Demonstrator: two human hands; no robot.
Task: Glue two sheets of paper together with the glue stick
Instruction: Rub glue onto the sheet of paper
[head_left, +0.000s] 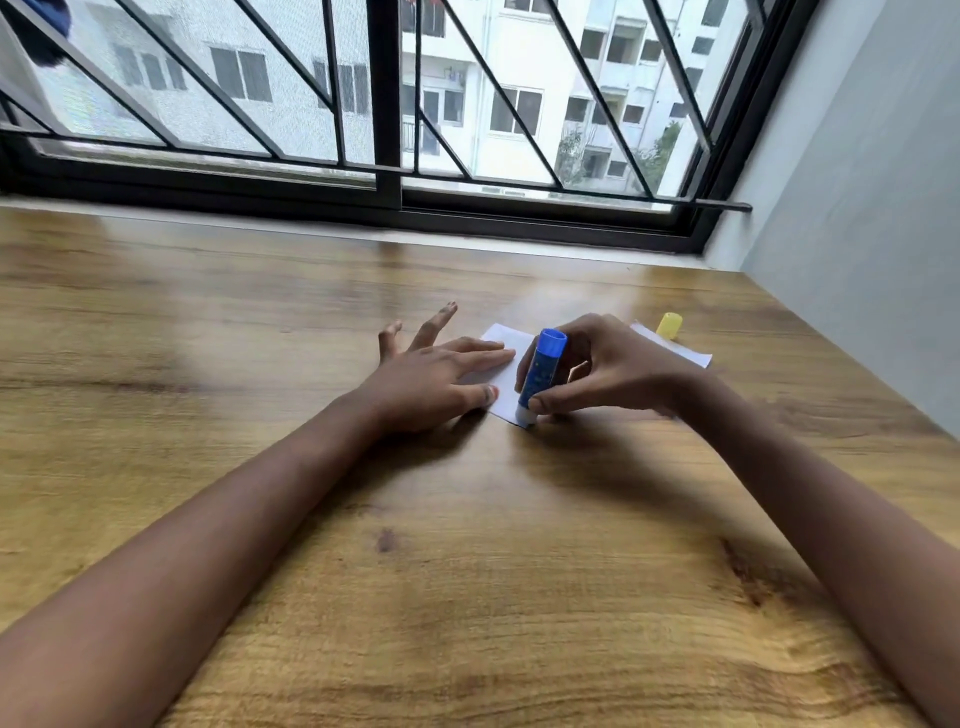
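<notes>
On the wooden desk (467, 571), mid-field, below the barred window (384, 104), I log:

- Glue stick (541, 376): blue barrel, uncapped, long axis near upright, top leaning far-right, tip down on the near corner of the first sheet.
- Right hand (608, 366): fingers closed around the glue stick's lower barrel.
- First paper sheet (506, 371): white, flat, between both hands.
- Left hand (441, 374): fingers spread open, flat, pinning that sheet's left edge; grips nothing.
- Second paper sheet (675, 351): just right of the right hand, partly hidden.
- Yellow cap (669, 325): at the second sheet's far edge.

Judgement: unglued paper lies far-left of the tip. Open desk lies near and left; the grey wall (857, 182) bounds the right.
</notes>
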